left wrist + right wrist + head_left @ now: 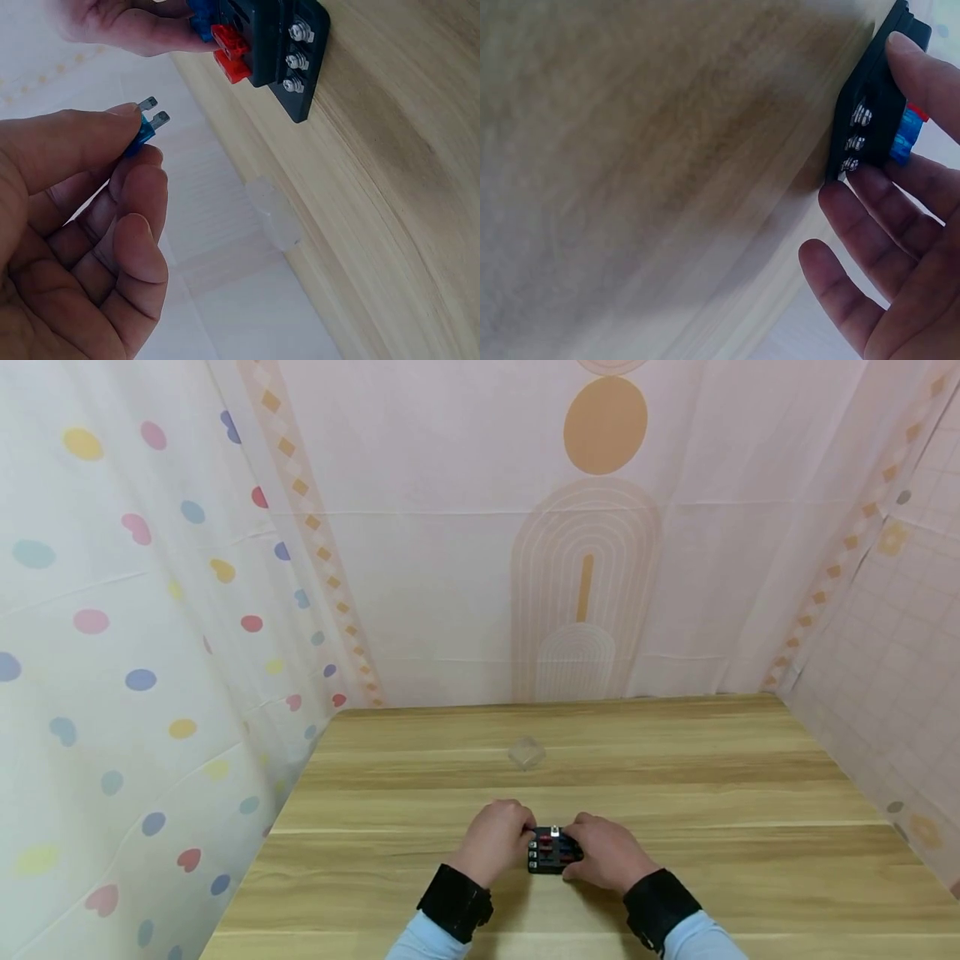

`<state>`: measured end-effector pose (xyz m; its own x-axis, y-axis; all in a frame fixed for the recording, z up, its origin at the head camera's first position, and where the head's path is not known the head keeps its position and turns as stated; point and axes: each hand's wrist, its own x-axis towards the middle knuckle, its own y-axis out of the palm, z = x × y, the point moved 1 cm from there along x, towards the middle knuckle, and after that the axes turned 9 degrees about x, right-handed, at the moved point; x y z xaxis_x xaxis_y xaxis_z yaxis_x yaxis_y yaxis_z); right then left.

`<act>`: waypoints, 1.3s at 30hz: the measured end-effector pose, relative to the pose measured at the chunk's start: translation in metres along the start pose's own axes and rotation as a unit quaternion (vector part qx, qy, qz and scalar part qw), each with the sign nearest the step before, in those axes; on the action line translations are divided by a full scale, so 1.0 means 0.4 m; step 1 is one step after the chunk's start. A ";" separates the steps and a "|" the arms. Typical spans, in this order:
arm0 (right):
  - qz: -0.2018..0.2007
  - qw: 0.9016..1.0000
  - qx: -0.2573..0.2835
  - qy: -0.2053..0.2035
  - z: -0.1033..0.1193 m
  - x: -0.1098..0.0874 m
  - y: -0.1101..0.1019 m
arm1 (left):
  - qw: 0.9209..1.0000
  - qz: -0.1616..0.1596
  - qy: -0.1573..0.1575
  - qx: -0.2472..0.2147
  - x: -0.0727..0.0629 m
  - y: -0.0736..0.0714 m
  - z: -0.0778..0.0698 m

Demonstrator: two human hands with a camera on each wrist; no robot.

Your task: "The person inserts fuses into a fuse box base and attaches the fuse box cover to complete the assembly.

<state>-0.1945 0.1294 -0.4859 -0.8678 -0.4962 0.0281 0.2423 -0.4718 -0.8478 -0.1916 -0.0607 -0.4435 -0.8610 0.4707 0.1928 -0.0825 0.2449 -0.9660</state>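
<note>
A black fuse block (553,852) lies on the wooden table, with silver screw terminals along its sides. Red fuses (231,54) and blue fuses (906,136) sit in its slots. Between thumb and forefinger, my left hand (82,202) pinches a loose blue blade fuse (142,135), its two metal prongs pointing away from the fingers. In the head view that hand is at the block's left edge. My right hand (606,852) grips the block from the right, thumb on the near side and fingers at the far side.
A small clear plastic piece (527,752) lies on the table (675,760) beyond the hands. Patterned curtains (450,568) hang behind the table and along both sides. Black bands (455,902) wrap both wrists over light blue sleeves.
</note>
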 end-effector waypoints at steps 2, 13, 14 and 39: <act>-0.002 1.000 -0.005 -0.002 0.001 0.002 0.001 | 1.000 0.000 0.003 0.003 0.001 -0.001 -0.001; -0.003 1.000 -0.001 -0.008 0.000 0.006 0.011 | 1.000 0.006 0.019 0.007 -0.002 0.009 -0.009; -0.002 1.000 0.000 -0.006 0.000 0.006 0.011 | 1.000 0.006 0.021 0.007 -0.002 0.009 -0.010; -0.006 1.000 -0.001 -0.007 0.003 0.006 0.015 | 0.996 0.035 0.039 0.066 -0.010 0.062 -0.033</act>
<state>-0.1946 0.1244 -0.4900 -0.8642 -0.5010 0.0458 0.2310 -0.4760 -0.8485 -0.1836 -0.0451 -0.4661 -0.8263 0.5477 0.1314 -0.0926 0.0981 -0.9909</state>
